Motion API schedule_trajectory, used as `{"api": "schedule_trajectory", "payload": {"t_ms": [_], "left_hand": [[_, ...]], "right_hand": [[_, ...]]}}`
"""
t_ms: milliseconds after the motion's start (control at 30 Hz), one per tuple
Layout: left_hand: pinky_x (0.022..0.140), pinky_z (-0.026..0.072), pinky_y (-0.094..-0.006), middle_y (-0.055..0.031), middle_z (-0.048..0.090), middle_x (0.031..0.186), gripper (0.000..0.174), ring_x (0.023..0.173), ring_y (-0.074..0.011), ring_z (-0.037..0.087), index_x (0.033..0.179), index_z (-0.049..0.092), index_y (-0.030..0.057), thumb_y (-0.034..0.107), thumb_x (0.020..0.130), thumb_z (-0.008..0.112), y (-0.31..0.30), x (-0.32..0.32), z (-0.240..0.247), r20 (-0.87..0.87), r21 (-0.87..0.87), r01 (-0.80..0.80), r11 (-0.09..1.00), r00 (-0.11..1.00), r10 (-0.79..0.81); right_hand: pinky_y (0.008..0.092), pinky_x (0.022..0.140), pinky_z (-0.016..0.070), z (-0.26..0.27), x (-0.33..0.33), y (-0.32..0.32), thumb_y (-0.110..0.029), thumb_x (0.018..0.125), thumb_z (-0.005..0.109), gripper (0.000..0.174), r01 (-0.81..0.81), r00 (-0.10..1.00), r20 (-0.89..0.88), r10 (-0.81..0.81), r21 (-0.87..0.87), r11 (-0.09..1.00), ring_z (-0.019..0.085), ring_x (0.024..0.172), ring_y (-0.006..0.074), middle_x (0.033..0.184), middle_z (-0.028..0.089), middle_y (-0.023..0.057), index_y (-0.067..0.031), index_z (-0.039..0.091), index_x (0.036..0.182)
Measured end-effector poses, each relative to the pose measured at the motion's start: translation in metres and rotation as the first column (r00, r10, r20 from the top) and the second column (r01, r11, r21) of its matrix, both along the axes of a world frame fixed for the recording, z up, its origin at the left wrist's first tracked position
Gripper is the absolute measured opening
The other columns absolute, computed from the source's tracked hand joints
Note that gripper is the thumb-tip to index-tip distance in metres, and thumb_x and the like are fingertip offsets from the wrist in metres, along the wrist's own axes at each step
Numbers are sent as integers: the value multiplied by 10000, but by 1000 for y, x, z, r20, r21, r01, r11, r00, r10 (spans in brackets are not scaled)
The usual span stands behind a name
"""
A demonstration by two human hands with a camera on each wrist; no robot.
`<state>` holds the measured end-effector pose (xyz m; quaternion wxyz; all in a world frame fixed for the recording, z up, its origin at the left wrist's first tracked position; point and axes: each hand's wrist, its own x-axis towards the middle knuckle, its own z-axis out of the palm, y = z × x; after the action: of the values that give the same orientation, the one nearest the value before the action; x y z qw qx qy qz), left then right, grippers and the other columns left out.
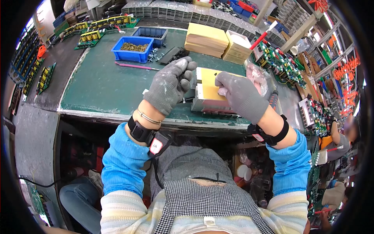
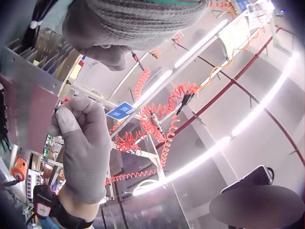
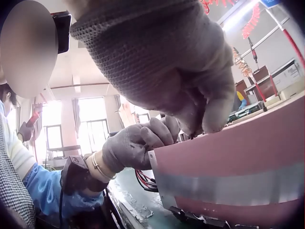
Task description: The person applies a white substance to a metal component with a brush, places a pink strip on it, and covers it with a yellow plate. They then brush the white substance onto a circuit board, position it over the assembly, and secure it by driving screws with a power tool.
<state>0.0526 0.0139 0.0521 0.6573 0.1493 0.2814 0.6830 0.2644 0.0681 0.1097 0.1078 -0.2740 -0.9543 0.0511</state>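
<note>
A metal block with a yellow sheet on top stands near the bench's front edge. Its side is pink in the right wrist view, and grey metal fins show in the left wrist view. My right hand, in a grey glove, is over the sheet, thumb and finger pinching a small dark part at the top surface. Beside the block's left end is my gloved left hand, fingers curled and palm turned inward; I cannot tell whether something lies in it. Dark wires come out below it.
Behind my left hand stand a blue bin of brass-coloured small parts and a grey-blue bin. A pink pen-like tool lies left. Stacked yellow sheets are at the back; a screwdriver and circuit boards are right.
</note>
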Motion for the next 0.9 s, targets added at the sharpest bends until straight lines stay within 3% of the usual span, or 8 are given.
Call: {"api": "schedule_trajectory", "payload": {"t_ms": [167, 267, 367, 467, 567, 667, 900], "left_hand": [[509, 447, -126, -11, 613, 946, 175, 692, -27, 517, 1130, 574, 58, 188, 1026, 518, 1, 1, 1, 29, 17, 55, 998, 998, -56], [487, 438, -119, 0, 598, 922, 182, 692, -19, 517, 1106, 569, 56, 212, 1030, 513, 1, 1, 3, 3, 21, 72, 997, 997, -72], [459, 422, -116, 20, 581, 884, 212, 656, -9, 509, 1078, 567, 59, 258, 1035, 509, 1, 4, 4, 9, 33, 131, 991, 991, -132], [436, 405, -116, 40, 572, 830, 245, 589, -3, 493, 1058, 571, 66, 302, 1035, 510, 0, 4, 7, 34, 33, 180, 983, 983, -182], [416, 390, -119, 52, 564, 771, 263, 531, -1, 477, 1042, 580, 71, 326, 1033, 514, -2, 4, 12, 29, 3, 189, 982, 982, -189], [393, 372, -125, 56, 555, 715, 298, 483, 1, 454, 1013, 593, 71, 355, 1034, 504, -5, 8, 21, -30, -36, 177, 984, 984, -178], [392, 330, -148, 63, 518, 646, 307, 454, -16, 421, 948, 586, 103, 386, 1031, 502, -8, 18, 26, -293, 4, 168, 986, 943, -160]], "right_hand": [[460, 699, 512, 1, -6, 6, -79, 862, 583, 132, 4, 995, 102, -8, 45, 999, 657, 823, 388, 849, 655, 204, -34, 546, 980], [452, 698, 516, 7, -10, 6, -95, 845, 607, 147, -181, 978, 123, 168, 101, 978, 661, 830, 381, 861, 662, 199, -28, 553, 964], [447, 711, 523, 17, -17, 3, -115, 836, 622, 161, -135, 962, 248, 113, 75, 988, 661, 846, 385, 879, 667, 196, -35, 567, 964], [403, 711, 536, 18, -7, 10, -105, 821, 654, 211, -89, 989, 107, 101, -117, 989, 676, 822, 334, 872, 668, 168, -38, 586, 1010], [346, 727, 543, 20, -3, 9, -80, 818, 681, 270, -95, 972, -230, 44, -215, 972, 686, 813, 262, 870, 673, 138, -40, 603, 1074], [310, 747, 541, 32, -11, -2, -66, 824, 699, 312, -28, 905, -420, -70, -223, 974, 689, 829, 216, 898, 683, 118, -35, 603, 1119], [337, 771, 540, 21, -38, -9, -69, 866, 659, 264, -101, 817, -572, 64, -33, 994, 694, 880, 272, 922, 685, 132, -31, 604, 1122]]}}
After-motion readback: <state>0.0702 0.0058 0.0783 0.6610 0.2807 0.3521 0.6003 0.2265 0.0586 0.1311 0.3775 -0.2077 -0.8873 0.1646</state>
